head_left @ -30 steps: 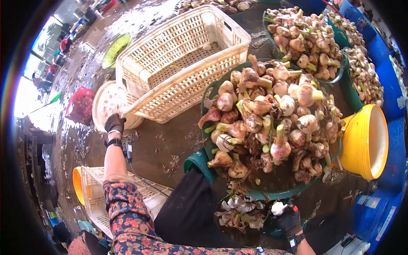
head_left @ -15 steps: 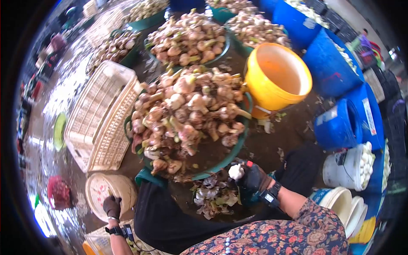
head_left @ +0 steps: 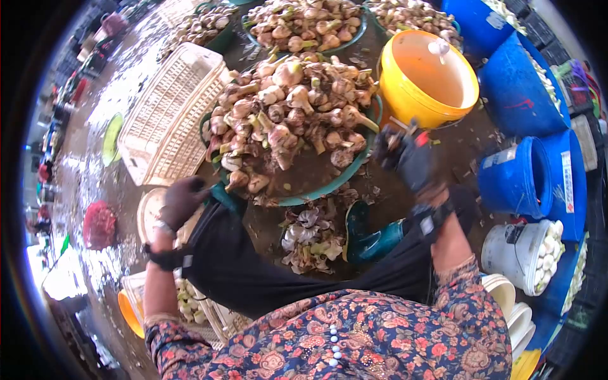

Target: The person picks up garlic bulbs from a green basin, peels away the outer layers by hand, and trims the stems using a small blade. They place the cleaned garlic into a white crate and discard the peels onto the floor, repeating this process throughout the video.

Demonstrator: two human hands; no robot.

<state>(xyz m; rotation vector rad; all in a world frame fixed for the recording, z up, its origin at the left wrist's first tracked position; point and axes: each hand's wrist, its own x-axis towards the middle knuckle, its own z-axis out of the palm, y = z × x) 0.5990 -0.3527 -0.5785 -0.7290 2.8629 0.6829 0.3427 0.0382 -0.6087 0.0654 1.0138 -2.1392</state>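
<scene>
Between the knees and the yellow bucket [head_left: 398,95], a green basin [head_left: 316,193] carries a heap of unpeeled garlic [head_left: 291,107]. The heap lies just left of the right hand [head_left: 405,158], which is blurred by the basin's far rim, so its grip cannot be told. The left hand [head_left: 180,201] sits at the near-left rim, fingers curled; whether that grip clamps anything is unclear. A peeled bulb [head_left: 439,46] shows in the bucket, peelings [head_left: 310,234] litter the floor, and a white crate [head_left: 164,114] stands to the left.
</scene>
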